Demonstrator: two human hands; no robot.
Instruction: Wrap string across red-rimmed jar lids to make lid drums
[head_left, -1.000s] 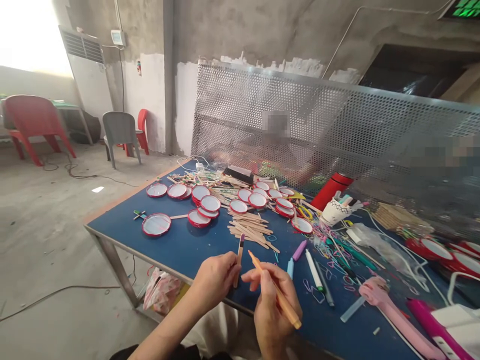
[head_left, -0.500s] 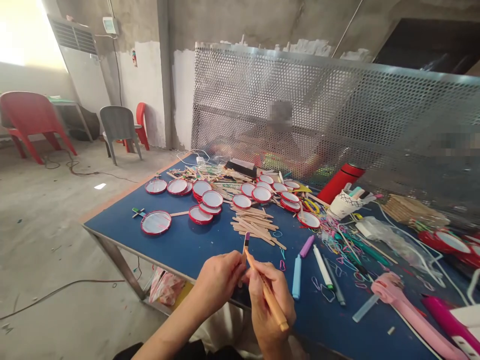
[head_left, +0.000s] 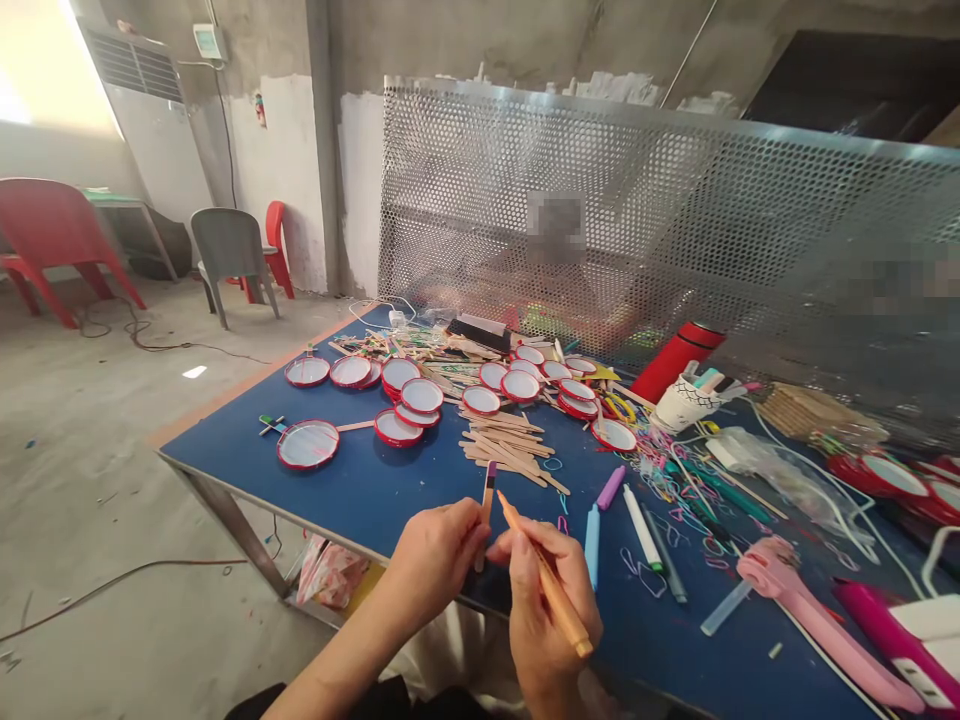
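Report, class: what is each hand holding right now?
Left hand: craft stick, dark tip. Right hand: orange stick. Blue pen beside it.

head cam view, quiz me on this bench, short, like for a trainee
1. Left hand or right hand: which holds the orange pencil-like stick?
2. True or false: the red flask stands to the right of the red-rimmed discs.
3. Fill in: the perforated ___ screen stands behind the blue table.

Key: 1 right hand; 2 true; 3 metal
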